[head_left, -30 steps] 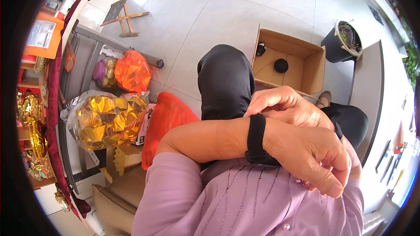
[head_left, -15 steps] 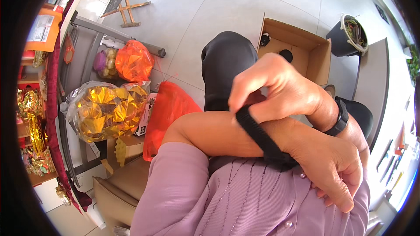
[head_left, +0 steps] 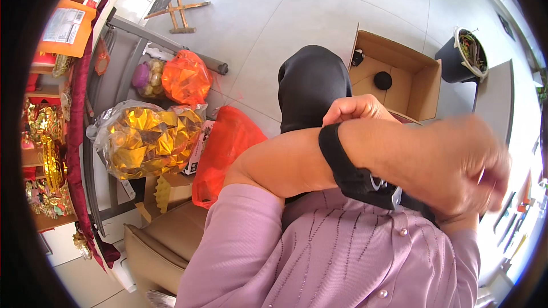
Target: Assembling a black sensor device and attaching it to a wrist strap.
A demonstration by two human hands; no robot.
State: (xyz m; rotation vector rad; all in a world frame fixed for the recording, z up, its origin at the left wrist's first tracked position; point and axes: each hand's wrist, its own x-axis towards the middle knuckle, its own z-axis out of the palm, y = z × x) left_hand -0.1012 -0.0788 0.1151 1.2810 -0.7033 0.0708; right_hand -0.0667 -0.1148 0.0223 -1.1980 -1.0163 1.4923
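Observation:
A black wrist strap wraps around my left forearm just above the wrist, with a black device on the side nearer my body. My left hand reaches across to the right; motion smears its fingers, so their pose is unclear. From behind the forearm comes my right hand, its bent fingers closed at the strap's far edge. The left forearm hides its thumb and most of its palm.
An open cardboard box on the floor holds a black round object. Beside it stands a dark bucket. At left are a bag of gold foil pieces, a red bag, an orange-red bag and a rack of trinkets.
My left forearm has turned and its hand has swung up and right. My right hand has slipped from above the forearm to behind it. The strap now lies closer around the forearm.

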